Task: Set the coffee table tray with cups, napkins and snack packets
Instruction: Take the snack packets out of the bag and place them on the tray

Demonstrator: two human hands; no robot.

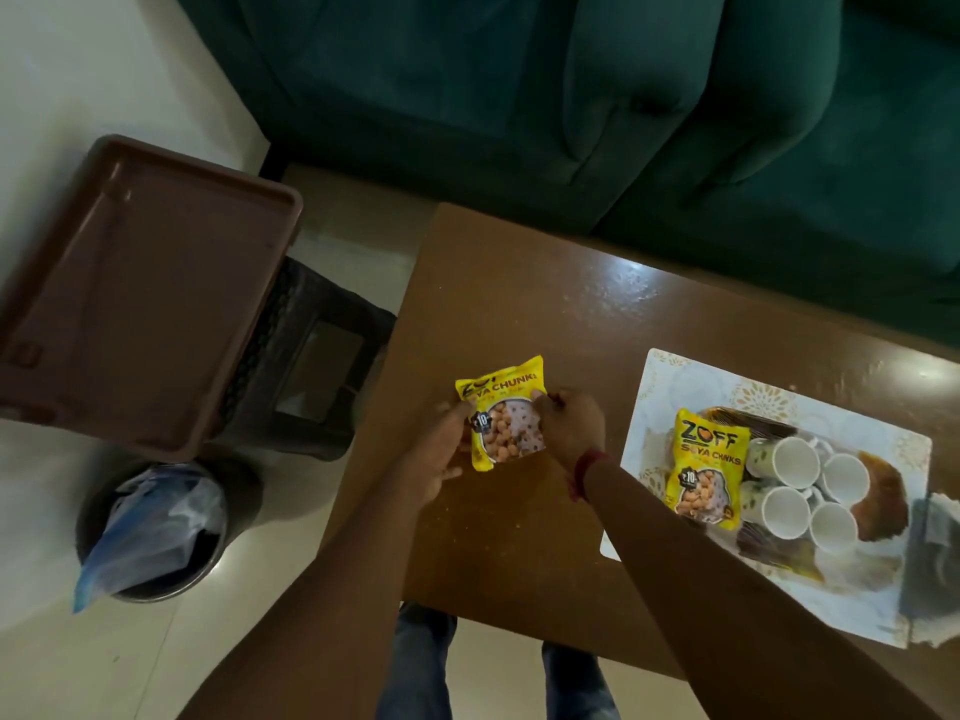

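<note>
Tray [779, 402], pale and patterned, lies on the right of the brown coffee table [519, 304]; flat and stiff, best taken by its two long edges. It carries four white cups [818, 491] clustered together, rigid and breakable, to be lifted singly by wall or handle. Just left of them on the tray lies one yellow snack packet [709, 472]. A second packet [501, 413], left of the tray above the bare table, is pinched at its sides by left hand [441, 449] and right hand [569, 423]. It appears light, crinkly and slippery; sealed edges give the surest hold. Napkins cannot be confirmed; blur obscures the tray's right end.
</note>
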